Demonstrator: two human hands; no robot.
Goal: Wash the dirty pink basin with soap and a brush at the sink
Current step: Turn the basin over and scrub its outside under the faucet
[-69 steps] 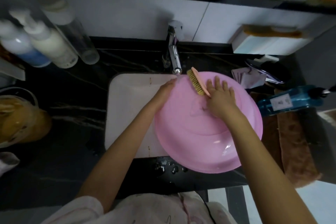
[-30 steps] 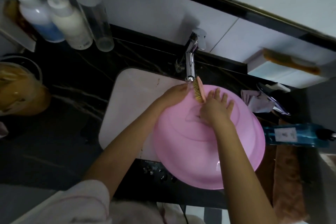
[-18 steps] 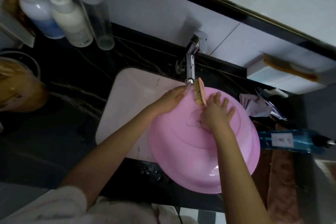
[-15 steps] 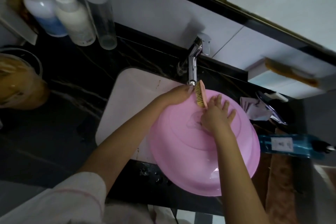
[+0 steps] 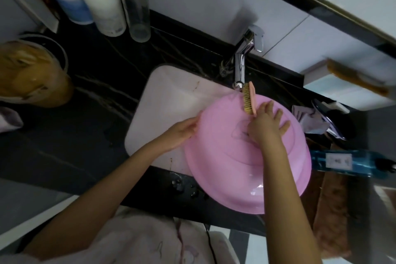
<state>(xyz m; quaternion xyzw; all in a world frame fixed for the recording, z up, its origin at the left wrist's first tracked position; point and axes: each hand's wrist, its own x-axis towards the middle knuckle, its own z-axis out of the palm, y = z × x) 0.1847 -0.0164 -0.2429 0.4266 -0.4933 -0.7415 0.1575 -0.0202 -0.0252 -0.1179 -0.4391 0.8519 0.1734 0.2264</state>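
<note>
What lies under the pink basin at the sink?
The pink basin covers the right part of the white sink and overlaps the black counter. Whatever else lies beneath it is hidden.

No text can be read. A white label on the blue bottle at the worktop's right edge is blurred; faint print on the cream bottle at the back left corner is illegible too.
</note>
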